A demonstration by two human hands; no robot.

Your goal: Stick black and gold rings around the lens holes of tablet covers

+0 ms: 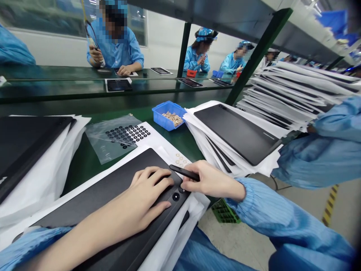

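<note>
A dark grey tablet back cover (93, 195) lies in front of me on white foam sheets. My left hand (150, 192) rests on it, fingers spread and flat near the camera end. Pinched in my right hand (211, 178) is a slim black pen-like tool (184, 172), its rounded tip pointing left above the cover's corner. The fingers of that hand are beside the round camera lens rings (176, 196), partly covering one. Just beyond the cover, pale small rings (180, 159) lie on a white sheet. Black rings (138, 131) sit in rows on that sheet, partly under a clear plastic bag (108, 145).
A blue bin (169, 116) holds many small pale rings. Tablets interleaved with white sheets are stacked at left (31, 150) and right (234, 131), with a taller stack (296, 94) behind. A green post (259, 56) rises beyond. Co-workers in blue (115, 49) sit across the bench.
</note>
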